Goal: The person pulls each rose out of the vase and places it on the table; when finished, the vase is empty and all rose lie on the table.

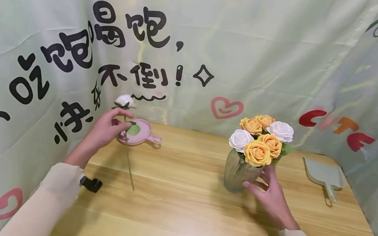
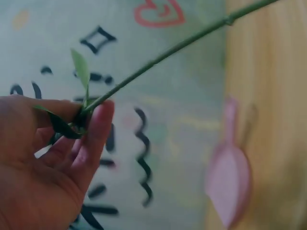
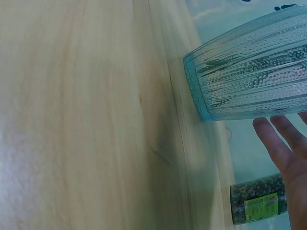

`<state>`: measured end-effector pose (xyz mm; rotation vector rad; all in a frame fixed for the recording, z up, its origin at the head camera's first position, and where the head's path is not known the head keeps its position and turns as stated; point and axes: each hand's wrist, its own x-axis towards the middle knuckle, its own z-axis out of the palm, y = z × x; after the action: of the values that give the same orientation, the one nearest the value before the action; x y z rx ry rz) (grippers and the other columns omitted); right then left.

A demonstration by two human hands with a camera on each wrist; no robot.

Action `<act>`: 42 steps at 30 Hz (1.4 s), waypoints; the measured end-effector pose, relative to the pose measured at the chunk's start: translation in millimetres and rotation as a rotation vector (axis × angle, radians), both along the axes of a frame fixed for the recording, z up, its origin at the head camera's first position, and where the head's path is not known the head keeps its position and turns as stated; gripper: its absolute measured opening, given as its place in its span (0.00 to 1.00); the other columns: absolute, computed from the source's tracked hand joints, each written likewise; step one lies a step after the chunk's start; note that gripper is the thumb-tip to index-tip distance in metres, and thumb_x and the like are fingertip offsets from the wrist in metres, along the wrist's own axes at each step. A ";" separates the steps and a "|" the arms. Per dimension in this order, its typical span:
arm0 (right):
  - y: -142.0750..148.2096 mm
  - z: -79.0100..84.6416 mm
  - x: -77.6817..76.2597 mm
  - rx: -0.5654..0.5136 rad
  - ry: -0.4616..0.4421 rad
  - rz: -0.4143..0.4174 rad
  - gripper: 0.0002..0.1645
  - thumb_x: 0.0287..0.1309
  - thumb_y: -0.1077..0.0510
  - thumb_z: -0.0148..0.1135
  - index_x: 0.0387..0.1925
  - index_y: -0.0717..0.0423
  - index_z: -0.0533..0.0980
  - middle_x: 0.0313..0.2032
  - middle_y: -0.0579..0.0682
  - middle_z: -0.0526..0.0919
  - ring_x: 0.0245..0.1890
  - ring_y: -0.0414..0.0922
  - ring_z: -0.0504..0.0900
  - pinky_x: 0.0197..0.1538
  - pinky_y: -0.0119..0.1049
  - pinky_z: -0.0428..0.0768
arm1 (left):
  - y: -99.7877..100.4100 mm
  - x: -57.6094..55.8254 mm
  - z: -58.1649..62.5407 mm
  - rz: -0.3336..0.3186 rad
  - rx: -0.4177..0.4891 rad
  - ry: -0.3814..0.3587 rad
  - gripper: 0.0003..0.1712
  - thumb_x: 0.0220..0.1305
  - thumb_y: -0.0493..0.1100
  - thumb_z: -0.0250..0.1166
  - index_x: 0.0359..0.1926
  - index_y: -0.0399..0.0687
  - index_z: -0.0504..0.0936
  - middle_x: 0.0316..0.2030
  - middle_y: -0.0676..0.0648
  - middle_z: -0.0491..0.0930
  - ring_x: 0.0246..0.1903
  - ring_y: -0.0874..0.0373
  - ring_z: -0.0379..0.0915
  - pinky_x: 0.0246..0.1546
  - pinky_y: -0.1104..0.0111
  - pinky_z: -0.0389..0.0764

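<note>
My left hand (image 1: 111, 127) pinches a white artificial rose (image 1: 124, 101) by its stem just below the bloom. The green stem (image 2: 177, 47) slants down toward the table in the head view; in the left wrist view, small leaves (image 2: 81, 69) show beside the fingertips, and the bloom is out of frame. On the right, a ribbed glass vase (image 1: 236, 172) holds several orange roses (image 1: 259, 152) and white roses (image 1: 280, 131). My right hand (image 1: 270, 193) grips the vase's right side, thumb toward the front, with fingertips (image 3: 263, 125) against the glass in the right wrist view.
A pink pan (image 1: 137, 139) with a green patch inside sits at the back left. A grey-green dustpan (image 1: 320, 171) lies at the back right. Behind the vase stands a clear jar of dark grains (image 3: 259, 200). Printed cloth (image 1: 199, 18) surrounds the wooden table (image 1: 171, 216).
</note>
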<state>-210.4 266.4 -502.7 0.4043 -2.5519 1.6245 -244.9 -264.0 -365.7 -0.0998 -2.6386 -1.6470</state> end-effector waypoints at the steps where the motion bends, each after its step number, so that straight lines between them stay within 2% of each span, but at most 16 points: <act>1: 0.3 -0.1 -0.2 -0.006 0.005 0.002 0.63 0.72 0.56 0.74 0.89 0.36 0.41 0.86 0.63 0.53 0.78 0.71 0.66 0.63 0.18 0.79 | -6.1 3.0 -5.8 -0.003 -0.015 -0.023 0.22 0.79 0.37 0.65 0.69 0.37 0.76 0.67 0.32 0.76 0.42 0.57 0.80 0.40 0.68 0.93; 6: 0.8 -0.1 -0.7 -0.015 0.014 0.008 0.62 0.72 0.57 0.73 0.89 0.36 0.41 0.86 0.63 0.53 0.78 0.72 0.65 0.63 0.17 0.79 | -34.9 15.9 -41.7 -0.048 -0.064 -0.116 0.23 0.77 0.35 0.66 0.68 0.33 0.74 0.68 0.28 0.76 0.46 0.53 0.82 0.40 0.62 0.95; 10: 0.6 -0.3 -0.9 -0.018 0.014 0.011 0.62 0.72 0.57 0.73 0.89 0.37 0.41 0.86 0.64 0.53 0.78 0.72 0.65 0.63 0.17 0.79 | -57.8 23.3 -74.3 -0.086 -0.103 -0.151 0.23 0.77 0.33 0.66 0.66 0.30 0.71 0.66 0.24 0.76 0.45 0.51 0.84 0.35 0.59 0.94; 12: 0.8 -0.4 -1.1 -0.018 0.012 0.009 0.62 0.72 0.57 0.73 0.89 0.37 0.41 0.86 0.64 0.53 0.78 0.72 0.65 0.62 0.16 0.79 | -66.2 27.1 -87.6 -0.085 -0.131 -0.168 0.22 0.76 0.33 0.66 0.65 0.31 0.71 0.65 0.24 0.76 0.41 0.51 0.84 0.32 0.58 0.93; 17: 1.3 -0.5 -1.3 -0.015 0.004 -0.001 0.62 0.72 0.56 0.74 0.89 0.37 0.41 0.86 0.63 0.53 0.78 0.72 0.65 0.60 0.13 0.77 | -76.4 34.9 -111.2 -0.033 -0.219 -0.208 0.19 0.74 0.33 0.68 0.61 0.33 0.75 0.63 0.25 0.77 0.35 0.52 0.81 0.27 0.58 0.90; 21: 1.4 -0.3 -0.9 -0.011 -0.001 -0.002 0.63 0.72 0.55 0.74 0.89 0.36 0.41 0.86 0.63 0.53 0.79 0.72 0.65 0.60 0.13 0.77 | -80.6 37.3 -124.1 -0.005 -0.238 -0.225 0.17 0.72 0.32 0.69 0.58 0.32 0.77 0.61 0.25 0.77 0.40 0.52 0.83 0.31 0.60 0.92; 28: 1.2 -0.9 -2.4 -0.029 -0.002 0.006 0.63 0.72 0.56 0.74 0.89 0.35 0.41 0.86 0.62 0.52 0.79 0.72 0.65 0.61 0.14 0.78 | -87.6 33.8 -137.0 0.042 -0.302 -0.223 0.18 0.74 0.34 0.68 0.60 0.32 0.78 0.59 0.27 0.79 0.40 0.52 0.84 0.33 0.63 0.91; 32: 1.0 -1.0 -3.0 -0.035 -0.003 0.006 0.62 0.71 0.56 0.74 0.89 0.37 0.42 0.86 0.63 0.52 0.79 0.72 0.65 0.61 0.14 0.78 | -89.8 31.8 -139.3 0.067 -0.342 -0.196 0.17 0.77 0.36 0.66 0.61 0.32 0.79 0.59 0.27 0.79 0.47 0.43 0.84 0.33 0.63 0.90; 36: 0.9 -1.6 -3.3 -0.035 -0.007 0.007 0.62 0.71 0.55 0.74 0.89 0.37 0.42 0.86 0.63 0.53 0.79 0.72 0.65 0.61 0.14 0.78 | -90.9 32.9 -135.5 0.079 -0.408 -0.154 0.17 0.79 0.40 0.65 0.61 0.34 0.80 0.61 0.28 0.82 0.56 0.34 0.83 0.38 0.63 0.88; 42: 1.2 -1.6 -3.2 -0.035 0.002 0.010 0.62 0.71 0.56 0.74 0.89 0.37 0.42 0.86 0.62 0.52 0.79 0.71 0.64 0.61 0.14 0.78 | -92.6 34.5 -121.8 0.119 -0.517 -0.096 0.16 0.80 0.43 0.62 0.59 0.38 0.83 0.60 0.31 0.84 0.52 0.37 0.85 0.44 0.56 0.85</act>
<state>-213.6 267.6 -504.3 0.4152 -2.5204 1.6690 -210.5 -356.6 -487.4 0.1269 -3.0054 -0.9264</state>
